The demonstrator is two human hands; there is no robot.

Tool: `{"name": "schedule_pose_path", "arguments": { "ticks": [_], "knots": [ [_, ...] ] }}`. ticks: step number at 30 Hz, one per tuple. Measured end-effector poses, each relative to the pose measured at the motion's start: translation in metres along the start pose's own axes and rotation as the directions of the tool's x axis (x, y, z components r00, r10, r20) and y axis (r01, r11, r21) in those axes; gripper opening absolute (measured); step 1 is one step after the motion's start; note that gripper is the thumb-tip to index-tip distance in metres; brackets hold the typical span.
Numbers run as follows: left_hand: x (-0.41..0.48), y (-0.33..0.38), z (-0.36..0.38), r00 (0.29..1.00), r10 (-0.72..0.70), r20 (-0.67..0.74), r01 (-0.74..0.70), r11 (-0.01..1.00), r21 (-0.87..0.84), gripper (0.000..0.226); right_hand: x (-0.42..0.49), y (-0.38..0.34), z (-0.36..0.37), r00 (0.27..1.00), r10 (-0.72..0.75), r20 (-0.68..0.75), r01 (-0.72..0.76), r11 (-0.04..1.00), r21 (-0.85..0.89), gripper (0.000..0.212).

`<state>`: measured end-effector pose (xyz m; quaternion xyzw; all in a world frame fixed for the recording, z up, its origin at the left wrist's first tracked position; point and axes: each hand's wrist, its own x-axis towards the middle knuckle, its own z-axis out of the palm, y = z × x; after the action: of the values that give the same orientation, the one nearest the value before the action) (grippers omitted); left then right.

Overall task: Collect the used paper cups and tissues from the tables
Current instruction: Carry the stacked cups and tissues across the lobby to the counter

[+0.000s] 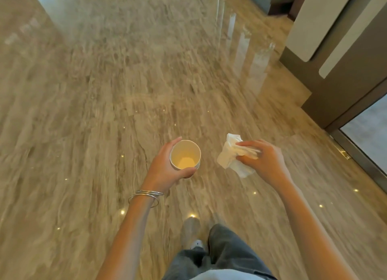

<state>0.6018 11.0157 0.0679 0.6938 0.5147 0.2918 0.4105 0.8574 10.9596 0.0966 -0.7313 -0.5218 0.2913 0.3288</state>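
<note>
Jeans (230,256) cropped; blurred floor (125,91); tissue (229,154) possibly hiding something

- We note the floor (125,91): polished stone look, glossy, mirroring lights.
- Our cup (185,155): matt paper.
- Tissue (228,156): soft, crumpled paper.
- Bangles (146,196): shiny metal.
- Trousers (226,250): grey denim-like cloth.

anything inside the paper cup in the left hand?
The paper cup, upright in the left hand, shows only a bare, pale yellowish bottom; no tissue or other cup inside. Any thin liquid film cannot be told. The tissue is apart, in the right hand.
</note>
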Motion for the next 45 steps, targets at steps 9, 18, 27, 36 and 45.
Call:
{"name": "schedule_pose_path", "arguments": {
  "ticks": [9, 18, 27, 36, 45],
  "knots": [
    [0.191, -0.028, -0.011, 1.000, -0.030, 0.008, 0.030, 0.999, 0.031, 0.082, 0.202, -0.006, 0.024, 0.998, -0.019, 0.056, 0.020, 1.000, -0.014, 0.025],
    [0.417, 0.014, -0.036, 0.999, 0.050, -0.018, -0.050, 0.999, -0.007, 0.085, 0.425, -0.062, -0.016, 0.996, -0.086, 0.000, 0.086, 0.996, 0.022, 0.026],
    [0.594, -0.010, -0.056, 0.997, 0.070, 0.040, -0.070, 0.997, 0.016, 0.081, 0.594, -0.074, 0.012, 0.999, -0.039, -0.015, 0.039, 0.999, 0.005, 0.025],
    [0.826, -0.001, -0.103, 0.976, 0.162, 0.148, -0.166, 0.986, 0.014, 0.079, 0.777, -0.126, 0.015, 0.988, 0.024, -0.153, -0.016, 0.998, 0.054, 0.027],
    [1.000, 0.009, -0.080, 0.925, 0.240, 0.296, -0.256, 0.966, 0.018, 0.081, 0.915, -0.116, 0.002, 0.967, 0.114, -0.229, -0.094, 0.991, 0.098, 0.030]
  ]
}}
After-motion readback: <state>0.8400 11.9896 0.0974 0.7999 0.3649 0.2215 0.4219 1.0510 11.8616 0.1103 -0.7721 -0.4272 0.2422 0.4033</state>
